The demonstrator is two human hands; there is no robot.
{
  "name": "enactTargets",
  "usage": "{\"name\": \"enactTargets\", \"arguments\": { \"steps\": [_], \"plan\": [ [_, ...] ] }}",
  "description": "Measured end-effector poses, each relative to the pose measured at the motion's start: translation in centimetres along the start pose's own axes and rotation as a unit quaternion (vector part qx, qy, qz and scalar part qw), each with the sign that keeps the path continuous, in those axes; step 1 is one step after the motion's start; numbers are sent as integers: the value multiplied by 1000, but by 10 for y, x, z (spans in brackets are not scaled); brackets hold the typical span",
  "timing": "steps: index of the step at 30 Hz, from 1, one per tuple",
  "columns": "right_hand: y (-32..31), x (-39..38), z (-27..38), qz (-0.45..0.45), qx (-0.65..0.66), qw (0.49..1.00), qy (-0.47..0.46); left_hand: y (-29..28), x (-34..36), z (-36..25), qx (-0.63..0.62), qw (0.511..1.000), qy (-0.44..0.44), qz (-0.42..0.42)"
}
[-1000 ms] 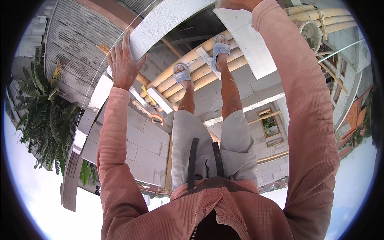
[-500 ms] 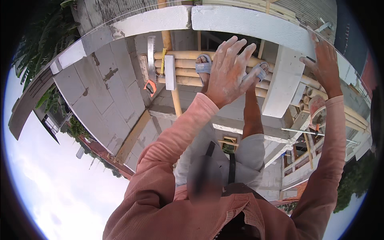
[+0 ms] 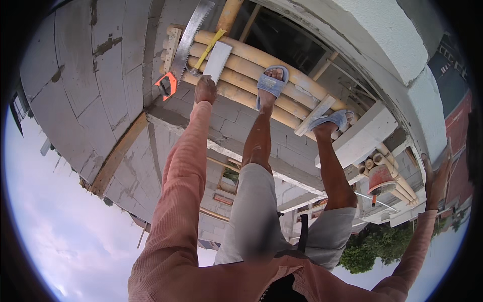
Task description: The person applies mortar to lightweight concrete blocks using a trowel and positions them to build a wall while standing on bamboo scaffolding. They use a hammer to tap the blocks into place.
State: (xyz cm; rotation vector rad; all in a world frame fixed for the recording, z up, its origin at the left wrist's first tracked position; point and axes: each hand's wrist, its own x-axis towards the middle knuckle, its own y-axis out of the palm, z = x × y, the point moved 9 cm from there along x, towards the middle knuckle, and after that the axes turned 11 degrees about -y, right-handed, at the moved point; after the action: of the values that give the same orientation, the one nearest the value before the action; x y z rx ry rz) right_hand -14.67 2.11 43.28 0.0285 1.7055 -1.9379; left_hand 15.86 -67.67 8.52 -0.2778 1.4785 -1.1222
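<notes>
A narrow white block [image 3: 218, 61] lies across bamboo poles in front of me. My left hand [image 3: 205, 90] reaches down to its near end, fingers closed on it. Just left of the block is a hammer [image 3: 209, 50] with a yellow handle. Beside that lies a handsaw [image 3: 189, 38] with an orange and black grip. Far to the right, my right hand [image 3: 436, 176] is stretched out with straight fingers, at the end of the white block wall [image 3: 427, 110]; whether it presses on the wall is hard to see.
My sandalled feet stand on the bamboo poles [image 3: 241, 80], with a dark opening beyond them. A larger white block [image 3: 359, 133] sits right of my feet. A reddish bucket [image 3: 381, 178] hangs or stands near bamboo ends. A grey block wall [image 3: 75, 75] rises on the left.
My left hand has dropped from in front of me to the narrow white block's end. My right hand has moved outward and lower in view. The view has turned and tilted downward.
</notes>
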Motion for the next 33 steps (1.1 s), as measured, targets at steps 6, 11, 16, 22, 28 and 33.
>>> {"name": "enactTargets", "arguments": {
  "steps": [6, 11, 16, 22, 28, 33],
  "plan": [
    [15, 5, -4, 0, -20, 998, 52, 5, 103, -24, 52, 998, -15, -19],
    [14, 5, -4, -7, -97, 995, 28, 16, 152, -11, 58, 998, 18, -15],
    [15, 3, -19, 33, -141, 989, 34, 21, 150, -30, 77, 982, 166, -40],
    [6, 1, -19, 18, -102, 993, 58, 23, 124, -6, -7, 989, 139, -41],
    [18, 11, -10, 7, -26, 997, 76, -5, 116, 69, -123, 949, 274, -98],
    [9, 7, 1, -3, 27, 996, 91, -19, 57, 42, -206, 944, 237, -101]
  ]
}}
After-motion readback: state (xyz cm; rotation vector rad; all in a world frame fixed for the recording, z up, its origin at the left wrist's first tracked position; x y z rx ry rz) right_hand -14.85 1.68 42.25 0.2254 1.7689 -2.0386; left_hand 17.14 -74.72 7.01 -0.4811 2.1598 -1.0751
